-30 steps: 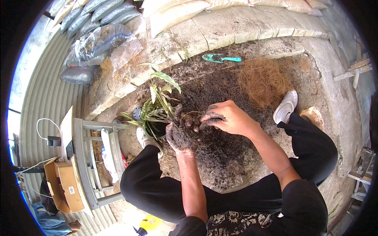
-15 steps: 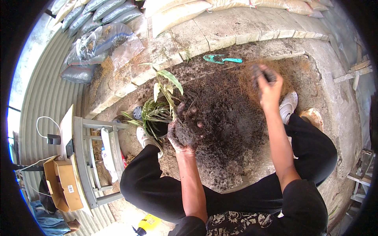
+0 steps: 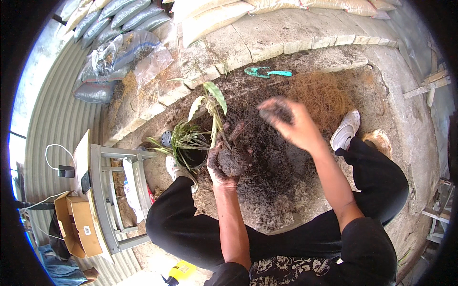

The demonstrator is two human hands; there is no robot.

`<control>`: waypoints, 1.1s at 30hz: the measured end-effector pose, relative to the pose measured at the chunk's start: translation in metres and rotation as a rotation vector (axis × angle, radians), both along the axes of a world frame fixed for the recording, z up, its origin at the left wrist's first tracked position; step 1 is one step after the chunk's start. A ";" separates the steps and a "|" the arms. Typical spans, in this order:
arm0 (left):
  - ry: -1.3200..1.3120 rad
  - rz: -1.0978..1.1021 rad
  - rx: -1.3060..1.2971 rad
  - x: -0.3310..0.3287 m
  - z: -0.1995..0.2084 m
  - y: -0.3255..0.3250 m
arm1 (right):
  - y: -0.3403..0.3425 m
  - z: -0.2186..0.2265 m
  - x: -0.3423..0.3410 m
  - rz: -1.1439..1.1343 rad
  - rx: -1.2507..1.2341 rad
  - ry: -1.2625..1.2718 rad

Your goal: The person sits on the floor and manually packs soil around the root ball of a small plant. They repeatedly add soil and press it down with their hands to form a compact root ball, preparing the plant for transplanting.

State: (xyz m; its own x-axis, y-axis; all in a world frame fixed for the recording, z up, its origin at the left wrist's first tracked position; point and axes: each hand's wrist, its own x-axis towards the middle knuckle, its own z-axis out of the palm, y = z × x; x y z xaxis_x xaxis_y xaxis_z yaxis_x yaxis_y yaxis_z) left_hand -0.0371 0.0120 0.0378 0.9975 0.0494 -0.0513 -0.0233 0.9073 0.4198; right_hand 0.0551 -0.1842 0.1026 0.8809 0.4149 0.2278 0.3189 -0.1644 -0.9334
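My left hand (image 3: pixel 220 164) is closed around the root ball (image 3: pixel 234 161) of a plant, dark with packed soil. From it rise a pale stem and long green leaves (image 3: pixel 214 95), some drooping. To the right, my right hand (image 3: pixel 282 119) hangs over the soil heap with its fingers curled. Dark soil coats those fingers, and I cannot make out what lies between them. Beneath both hands spreads the loose dark soil (image 3: pixel 274 176). A black pot (image 3: pixel 194 158) with a leafy green plant (image 3: pixel 183 138) stands left of my left hand.
A turquoise trowel (image 3: pixel 267 72) lies at the soil's far edge. Brown fibre (image 3: pixel 318 97) is heaped at the far right, near my shoe (image 3: pixel 346 129). Filled sacks (image 3: pixel 214 20) rest on the concrete ledge (image 3: pixel 265 40). A grey bench (image 3: pixel 100 190) with a cardboard box (image 3: pixel 78 224) stands left.
My right hand has moved left from the brown fibre toward the plant. My left hand has shifted slightly right, with the root ball turned more into view.
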 end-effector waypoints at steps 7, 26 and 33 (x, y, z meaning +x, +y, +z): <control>0.146 0.156 0.388 -0.002 -0.003 -0.010 | 0.029 -0.001 -0.042 -0.016 -0.160 -0.311; 0.134 0.227 0.189 0.001 0.005 -0.008 | 0.004 -0.021 0.001 -0.214 -0.036 -0.110; 0.048 0.116 -0.051 -0.002 0.004 -0.001 | -0.011 -0.018 0.021 -0.462 -0.217 -0.491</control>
State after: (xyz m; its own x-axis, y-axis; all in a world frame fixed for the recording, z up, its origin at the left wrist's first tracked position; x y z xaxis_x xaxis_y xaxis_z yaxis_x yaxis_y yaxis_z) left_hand -0.0388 0.0113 0.0413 0.9815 0.1608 -0.1037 -0.1108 0.9197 0.3767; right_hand 0.0764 -0.1953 0.0841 0.7943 0.1046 0.5984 0.5473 -0.5506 -0.6303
